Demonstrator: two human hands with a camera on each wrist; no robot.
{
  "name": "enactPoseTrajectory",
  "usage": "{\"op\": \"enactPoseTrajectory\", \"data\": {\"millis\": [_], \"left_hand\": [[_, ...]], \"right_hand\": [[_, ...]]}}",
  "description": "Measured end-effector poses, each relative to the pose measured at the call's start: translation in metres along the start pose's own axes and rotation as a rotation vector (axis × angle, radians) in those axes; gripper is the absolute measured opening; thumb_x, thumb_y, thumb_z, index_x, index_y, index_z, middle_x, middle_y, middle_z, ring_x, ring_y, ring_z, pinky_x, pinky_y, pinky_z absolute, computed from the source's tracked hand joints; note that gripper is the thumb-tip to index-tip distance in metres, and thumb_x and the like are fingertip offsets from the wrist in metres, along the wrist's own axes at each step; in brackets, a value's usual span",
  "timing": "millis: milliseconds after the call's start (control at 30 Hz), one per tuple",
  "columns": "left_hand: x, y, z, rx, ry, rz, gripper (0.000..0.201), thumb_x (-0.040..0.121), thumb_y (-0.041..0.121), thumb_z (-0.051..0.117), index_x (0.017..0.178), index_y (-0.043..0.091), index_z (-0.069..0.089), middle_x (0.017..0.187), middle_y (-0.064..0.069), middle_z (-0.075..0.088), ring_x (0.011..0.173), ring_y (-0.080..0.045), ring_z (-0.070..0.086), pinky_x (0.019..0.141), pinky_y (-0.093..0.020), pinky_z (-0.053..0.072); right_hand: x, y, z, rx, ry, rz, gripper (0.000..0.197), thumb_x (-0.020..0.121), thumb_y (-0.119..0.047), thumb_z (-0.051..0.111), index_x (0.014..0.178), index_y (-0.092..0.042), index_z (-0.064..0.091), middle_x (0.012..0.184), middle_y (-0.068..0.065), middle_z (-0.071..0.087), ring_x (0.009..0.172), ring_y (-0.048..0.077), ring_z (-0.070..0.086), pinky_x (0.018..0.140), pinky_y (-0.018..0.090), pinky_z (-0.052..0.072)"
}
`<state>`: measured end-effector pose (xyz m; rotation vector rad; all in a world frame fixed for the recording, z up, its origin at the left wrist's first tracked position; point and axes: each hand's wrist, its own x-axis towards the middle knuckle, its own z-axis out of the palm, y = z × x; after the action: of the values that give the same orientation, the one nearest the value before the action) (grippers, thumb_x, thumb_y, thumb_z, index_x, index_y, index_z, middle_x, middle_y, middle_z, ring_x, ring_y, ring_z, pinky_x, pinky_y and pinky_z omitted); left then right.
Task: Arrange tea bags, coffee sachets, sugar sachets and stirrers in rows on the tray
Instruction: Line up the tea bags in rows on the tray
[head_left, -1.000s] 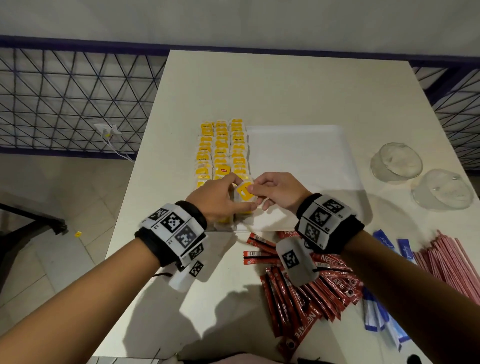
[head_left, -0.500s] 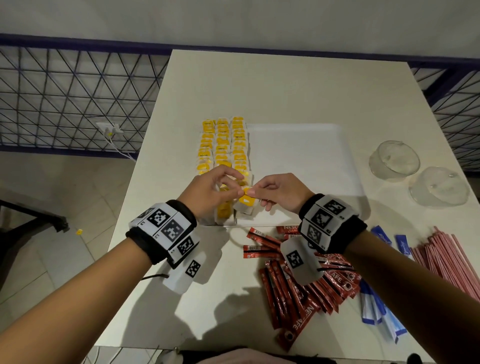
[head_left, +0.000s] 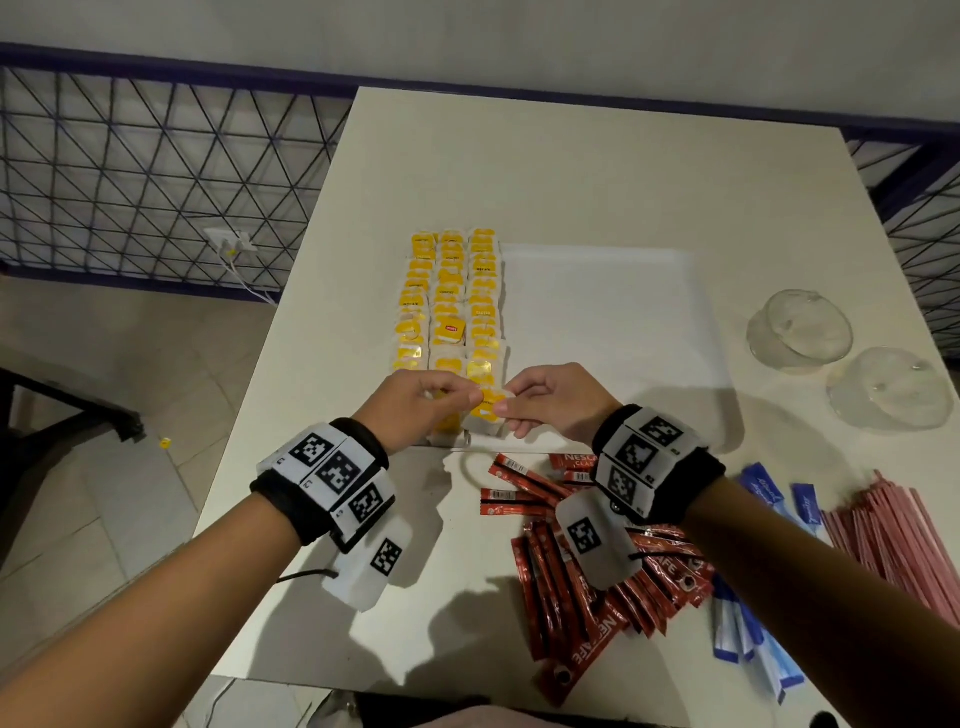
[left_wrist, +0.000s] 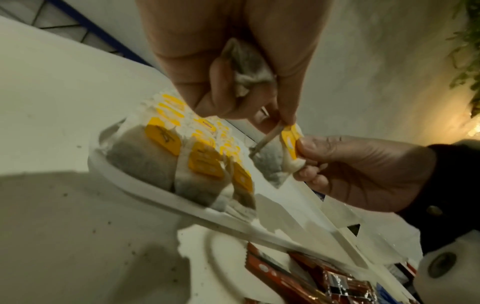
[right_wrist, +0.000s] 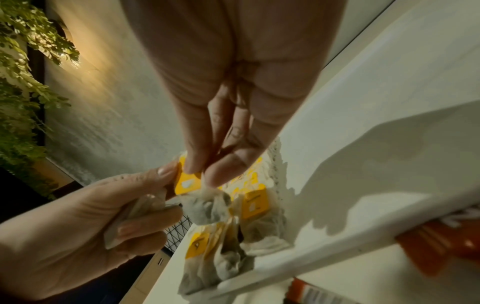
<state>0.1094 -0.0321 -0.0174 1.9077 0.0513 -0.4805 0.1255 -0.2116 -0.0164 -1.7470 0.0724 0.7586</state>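
White tabletop fills the scene, with a dark railing and a pale wall behind it. On it lies a white tray (head_left: 597, 312) whose left side already carries three rows of tea bags (head_left: 451, 296) with yellow tags. Just above the near end of the right-hand row, a tea bag (left_wrist: 272, 162) hangs between both hands: the right hand (head_left: 558, 400) pinches its yellow tag between thumb and fingertips, while the left hand (head_left: 415, 410) pinches the same tag's edge and keeps another crumpled tea bag (left_wrist: 249, 70) curled in its palm. The step looks like the last of the tea bags. The next move probably calls for one hand to let go and the other to lay the bag flat, tag up, in line with its row. Near the tray's front edge lie red coffee sachets (head_left: 587, 571), blue sugar sachets (head_left: 763, 571) and pink stirrers (head_left: 898, 545), none yet on the tray. Two clear bowls (head_left: 841, 358) sit at the right.
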Motion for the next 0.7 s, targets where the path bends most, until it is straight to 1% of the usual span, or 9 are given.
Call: {"op": "enactPoseTrajectory", "data": {"millis": [67,167,233,300,333,433,500,600,700], "left_hand": [[0.000,-0.003,0.001,0.030,-0.030,-0.041,0.007,0.088,0.019,0.061,0.086,0.016,0.068,0.050,0.025,0.057,0.044,0.013,0.048,0.048,-0.004,0.035],[0.000,-0.011,0.003,0.152,-0.064,-0.034,0.015,0.089,0.022,0.060,0.075,0.020,0.067,0.070,0.016,0.056,0.057,0.011,0.051,0.059,-0.005,0.037],[0.000,-0.014,0.004,0.251,-0.094,-0.013,0.019,0.089,0.020,0.061,0.079,0.006,0.071,0.077,0.006,0.056,0.067,0.007,0.052,0.068,-0.009,0.038],[-0.001,-0.012,0.004,0.374,-0.114,0.021,0.022,0.090,0.018,0.060,0.088,0.000,0.072,0.083,-0.005,0.058,0.076,-0.003,0.051,0.073,-0.021,0.037],[0.000,-0.010,0.004,0.444,-0.102,0.036,0.021,0.090,0.017,0.059,0.091,0.002,0.073,0.084,-0.004,0.057,0.080,-0.008,0.050,0.072,-0.021,0.035],[0.005,-0.009,-0.001,0.573,0.034,0.024,0.018,0.090,0.020,0.060,0.096,0.009,0.073,0.076,0.011,0.047,0.082,-0.009,0.046,0.074,-0.018,0.034],[0.007,-0.012,-0.002,0.604,0.090,0.003,0.013,0.088,0.023,0.061,0.090,0.013,0.069,0.074,0.011,0.043,0.081,-0.013,0.047,0.078,-0.025,0.039],[0.008,-0.008,0.002,0.689,0.022,-0.016,0.014,0.085,0.035,0.062,0.082,0.022,0.058,0.086,0.005,0.045,0.089,-0.017,0.051,0.079,-0.030,0.041],[0.009,0.000,0.010,0.849,-0.128,-0.037,0.022,0.086,0.046,0.059,0.092,0.025,0.057,0.101,0.006,0.043,0.102,-0.017,0.052,0.084,-0.032,0.042]], "right_hand": [[0.001,0.004,0.000,-0.023,-0.016,0.007,0.010,0.080,-0.007,0.069,0.084,-0.006,0.059,0.063,0.007,0.062,0.047,0.005,0.059,0.061,0.019,0.050],[0.004,0.011,0.000,-0.054,-0.039,0.025,0.010,0.080,-0.007,0.069,0.080,-0.009,0.059,0.063,0.006,0.063,0.050,0.007,0.059,0.065,0.022,0.051],[0.007,0.014,0.001,-0.099,-0.041,0.044,0.011,0.080,-0.007,0.069,0.080,-0.010,0.058,0.064,0.006,0.063,0.053,0.010,0.059,0.070,0.026,0.052],[0.012,0.015,0.004,-0.182,-0.024,0.057,0.013,0.081,-0.009,0.069,0.077,-0.014,0.057,0.062,0.004,0.062,0.055,0.011,0.059,0.073,0.027,0.052],[0.016,0.014,0.005,-0.245,-0.009,0.061,0.015,0.081,-0.011,0.069,0.075,-0.016,0.056,0.061,0.002,0.062,0.055,0.011,0.059,0.072,0.025,0.051],[0.024,0.011,0.009,-0.367,0.038,0.055,0.014,0.083,-0.015,0.068,0.076,-0.018,0.055,0.059,-0.002,0.060,0.053,0.008,0.056,0.061,0.014,0.046],[0.029,0.010,0.011,-0.419,0.065,0.047,0.013,0.083,-0.016,0.067,0.078,-0.017,0.055,0.061,-0.002,0.058,0.055,0.011,0.056,0.062,0.016,0.047],[0.034,0.009,0.011,-0.547,0.094,0.051,0.023,0.082,-0.023,0.068,0.068,-0.025,0.050,0.063,-0.006,0.055,0.072,0.015,0.059,0.073,0.025,0.048],[0.032,0.010,0.010,-0.546,0.075,0.077,0.026,0.079,-0.022,0.070,0.069,-0.027,0.047,0.063,-0.008,0.056,0.072,0.015,0.059,0.072,0.024,0.046]]}}
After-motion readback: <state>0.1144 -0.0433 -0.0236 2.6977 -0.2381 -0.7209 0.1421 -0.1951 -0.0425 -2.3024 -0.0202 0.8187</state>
